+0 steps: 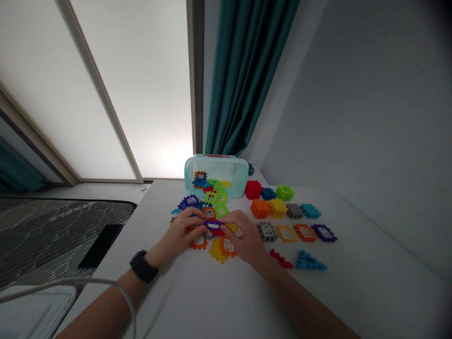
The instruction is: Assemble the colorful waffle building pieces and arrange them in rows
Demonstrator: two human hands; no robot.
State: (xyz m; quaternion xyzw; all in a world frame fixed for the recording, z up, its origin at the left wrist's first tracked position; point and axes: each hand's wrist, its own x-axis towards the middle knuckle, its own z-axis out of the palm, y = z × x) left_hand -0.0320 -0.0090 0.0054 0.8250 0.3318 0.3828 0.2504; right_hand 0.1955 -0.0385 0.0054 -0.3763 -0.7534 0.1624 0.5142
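A white, smooth surface (183, 301) spans the lower frame; a translucent pale-aqua plastic bin (243, 174) sits mid-frame. Below centre, the left hand (185, 229) and right hand (246, 237) pinch a purple, notch-edged plastic piece (213, 225) from opposite sides.

Curtain (243, 70), teal, hangs gathered; white panels (137, 80), left of curtain; wall (381, 122), right of curtain; table (197, 301), before curtain.
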